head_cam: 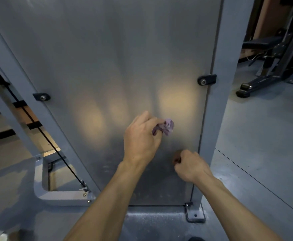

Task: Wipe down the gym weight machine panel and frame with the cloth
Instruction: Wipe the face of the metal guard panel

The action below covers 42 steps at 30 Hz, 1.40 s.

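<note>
My left hand (142,138) pinches the bunched purple cloth (165,126), which pokes out at two o'clock against the grey panel (107,58). My right hand (191,165) sits curled at five o'clock, apparently empty. The frame post (218,101) runs upright at three o'clock of the cloth, nearer my right hand.

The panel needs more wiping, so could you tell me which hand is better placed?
Left hand: it grips the purple cloth against the panel. Right hand is fisted, clothless.
</note>
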Each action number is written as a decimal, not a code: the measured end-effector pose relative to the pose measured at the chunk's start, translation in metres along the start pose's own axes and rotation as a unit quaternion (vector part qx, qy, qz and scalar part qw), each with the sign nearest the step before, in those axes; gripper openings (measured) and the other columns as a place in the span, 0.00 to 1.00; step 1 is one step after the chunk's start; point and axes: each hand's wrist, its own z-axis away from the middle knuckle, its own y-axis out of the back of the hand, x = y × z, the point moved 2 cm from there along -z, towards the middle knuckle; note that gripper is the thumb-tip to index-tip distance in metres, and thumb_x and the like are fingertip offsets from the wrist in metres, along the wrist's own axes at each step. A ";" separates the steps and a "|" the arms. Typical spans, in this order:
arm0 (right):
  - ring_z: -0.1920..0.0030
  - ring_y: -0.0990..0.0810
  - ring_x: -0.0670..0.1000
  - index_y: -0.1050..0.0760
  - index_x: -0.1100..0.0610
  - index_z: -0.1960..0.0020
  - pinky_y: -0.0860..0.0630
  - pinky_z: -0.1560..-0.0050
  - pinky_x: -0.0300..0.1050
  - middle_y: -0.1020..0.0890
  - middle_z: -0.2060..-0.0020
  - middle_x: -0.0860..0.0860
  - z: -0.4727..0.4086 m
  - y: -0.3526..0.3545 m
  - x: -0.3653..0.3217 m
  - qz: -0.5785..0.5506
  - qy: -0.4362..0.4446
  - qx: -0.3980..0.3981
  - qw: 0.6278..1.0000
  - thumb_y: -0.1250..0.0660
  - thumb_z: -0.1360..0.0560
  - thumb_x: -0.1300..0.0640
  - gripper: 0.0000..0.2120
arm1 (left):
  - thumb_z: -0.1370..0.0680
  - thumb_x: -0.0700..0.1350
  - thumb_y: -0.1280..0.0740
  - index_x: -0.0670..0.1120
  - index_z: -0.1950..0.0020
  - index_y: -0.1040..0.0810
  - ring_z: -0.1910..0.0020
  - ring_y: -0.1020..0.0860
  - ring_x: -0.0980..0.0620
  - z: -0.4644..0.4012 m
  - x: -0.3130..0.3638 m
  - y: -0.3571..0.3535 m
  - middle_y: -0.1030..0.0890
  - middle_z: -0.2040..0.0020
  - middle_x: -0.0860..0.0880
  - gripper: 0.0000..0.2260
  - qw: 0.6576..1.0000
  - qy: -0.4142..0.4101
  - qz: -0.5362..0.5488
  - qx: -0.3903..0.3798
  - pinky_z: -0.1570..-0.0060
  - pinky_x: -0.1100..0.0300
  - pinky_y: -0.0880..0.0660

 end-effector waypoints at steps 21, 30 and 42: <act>0.43 0.19 0.59 0.22 0.54 0.38 0.20 0.45 0.48 0.18 0.41 0.56 -0.007 -0.008 0.044 -0.005 -0.042 -0.084 0.996 0.37 0.25 0.54 0.16 | 0.32 0.39 0.30 0.54 0.58 0.16 0.63 0.28 0.52 0.013 0.023 -0.029 0.31 0.62 0.57 0.10 0.999 -0.042 -0.010 -0.022 0.68 0.59 0.30; 0.45 0.18 0.58 0.21 0.54 0.42 0.20 0.46 0.47 0.17 0.43 0.55 -0.012 -0.008 0.053 -0.014 -0.052 -0.086 0.995 0.37 0.25 0.55 0.13 | 0.30 0.42 0.31 0.52 0.57 0.16 0.59 0.26 0.49 0.035 0.024 -0.061 0.27 0.60 0.53 0.07 0.989 -0.089 -0.034 -0.110 0.73 0.55 0.25; 0.42 0.18 0.60 0.24 0.56 0.43 0.23 0.48 0.46 0.18 0.42 0.59 -0.012 -0.015 0.047 -0.011 -0.049 -0.108 0.993 0.39 0.24 0.57 0.11 | 0.40 0.39 0.18 0.52 0.59 0.16 0.62 0.26 0.47 0.055 0.033 -0.091 0.28 0.61 0.51 0.15 0.978 -0.104 -0.051 -0.175 0.78 0.61 0.38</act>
